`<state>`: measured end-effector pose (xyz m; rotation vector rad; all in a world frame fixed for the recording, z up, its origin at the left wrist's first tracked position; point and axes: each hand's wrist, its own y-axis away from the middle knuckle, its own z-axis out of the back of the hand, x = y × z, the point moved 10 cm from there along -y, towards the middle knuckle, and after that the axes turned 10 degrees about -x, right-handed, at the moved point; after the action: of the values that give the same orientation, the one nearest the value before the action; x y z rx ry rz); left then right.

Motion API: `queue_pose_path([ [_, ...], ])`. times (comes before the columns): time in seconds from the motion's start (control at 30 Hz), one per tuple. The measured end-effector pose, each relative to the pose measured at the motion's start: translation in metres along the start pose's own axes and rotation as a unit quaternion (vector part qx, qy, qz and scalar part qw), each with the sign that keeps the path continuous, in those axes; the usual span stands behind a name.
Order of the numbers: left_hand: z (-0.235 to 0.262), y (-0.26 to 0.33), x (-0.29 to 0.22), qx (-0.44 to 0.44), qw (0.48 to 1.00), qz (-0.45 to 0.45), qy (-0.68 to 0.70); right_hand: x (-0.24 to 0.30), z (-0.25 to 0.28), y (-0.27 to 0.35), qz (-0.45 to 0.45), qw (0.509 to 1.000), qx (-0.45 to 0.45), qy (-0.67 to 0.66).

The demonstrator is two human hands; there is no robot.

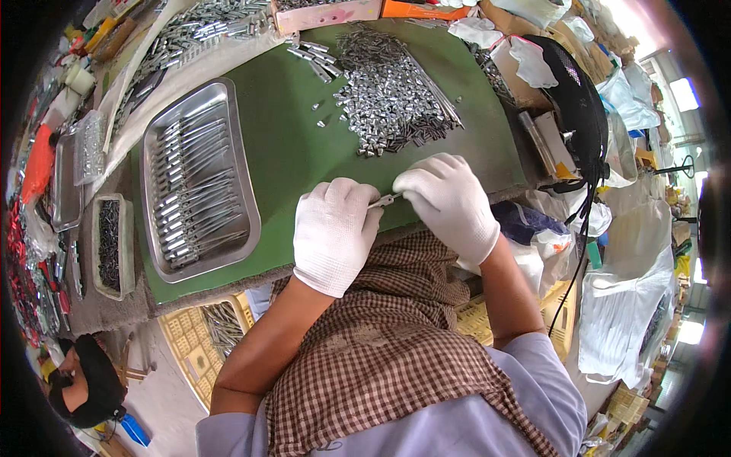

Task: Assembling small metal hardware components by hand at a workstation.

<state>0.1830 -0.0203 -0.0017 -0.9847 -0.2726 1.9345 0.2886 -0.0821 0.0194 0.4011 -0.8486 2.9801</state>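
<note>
The small metal part (387,200) is at the centre of the frame, between the two gloves, over the near edge of the green bench (285,114). The left hand (337,228) has its grip pinching the part's left end between thumb and fingers. The right hand (449,202) seems to pinch the other end, though its fingertips hide the exact contact.

To work this well, I would keep the two grips in line, so the part is not bent or levered sideways. The left should hold firm while the right makes the fine adjustments; smooth metal will probably slip in knitted gloves, so a short, close pinch is safer than a loose one. Keeping the part over the bench, rather than over the apron (365,335) at lower centre, would make a drop easier to recover.

The pile (381,107) of loose pieces at upper centre is best left clear of the wrists, since a sleeve of glove could scatter it. In the tray (247,244) at left, slender pieces lie in rows, and neat spacing there should limit tangling.
</note>
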Motion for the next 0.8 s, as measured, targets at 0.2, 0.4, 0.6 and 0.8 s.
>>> queue_pose_path([
  [0.2, -0.003, 0.002, 0.003, 0.007, 1.0, 0.009, -0.005, -0.004, -0.015, 0.001, -0.073, 0.987, 0.002, -0.141],
  [0.4, -0.005, 0.002, 0.003, 0.012, 1.0, 0.007, -0.019, 0.039, -0.016, -0.012, 0.072, 0.993, 0.082, 0.038],
  [0.6, -0.005, 0.003, 0.007, 0.007, 1.0, 0.014, -0.013, 0.025, -0.003, -0.006, 0.025, 0.999, 0.019, 0.012],
  [0.8, 0.0, 0.0, 0.001, -0.013, 1.0, 0.001, -0.005, -0.129, 0.098, 0.06, -0.222, 0.895, -0.115, 0.368],
])
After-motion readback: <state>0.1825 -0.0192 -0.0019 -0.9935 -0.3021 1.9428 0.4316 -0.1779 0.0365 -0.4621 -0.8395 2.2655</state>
